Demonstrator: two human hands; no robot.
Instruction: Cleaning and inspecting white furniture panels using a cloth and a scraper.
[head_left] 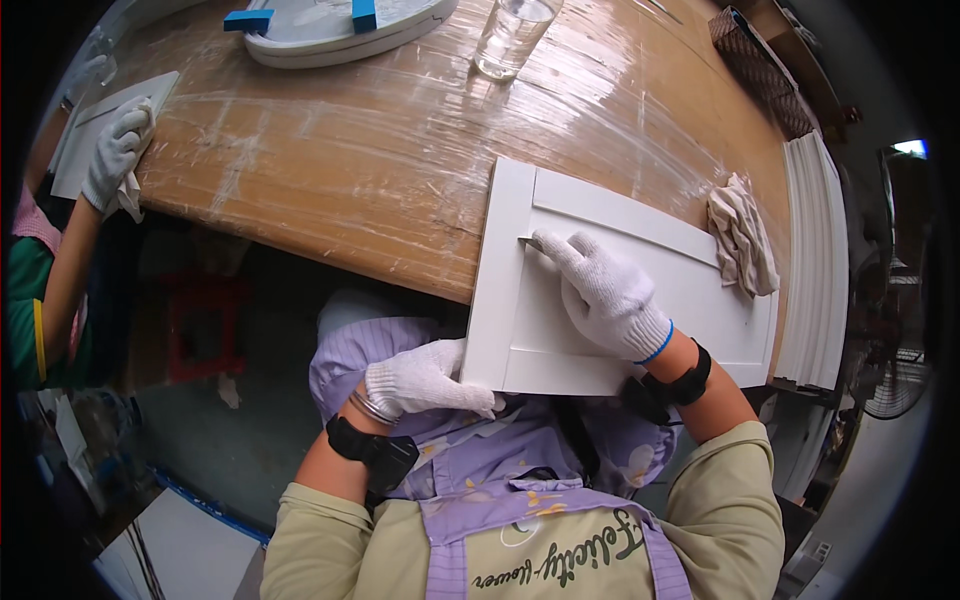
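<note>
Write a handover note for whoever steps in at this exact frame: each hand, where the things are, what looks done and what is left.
Left hand: gloved, gripping the near corner of the white cabinet door panel, which overhangs the wooden table.
Right hand: gloved, fingertips pressing something small, hard to make out, into the inner groove near the panel's left frame.
Crumpled rag lies on the panel's far right edge. A glass stands further back.
Done: cannot tell how much of the groove is worked.
Left: probably the rest of the groove, then a wipe with the rag.
</note>
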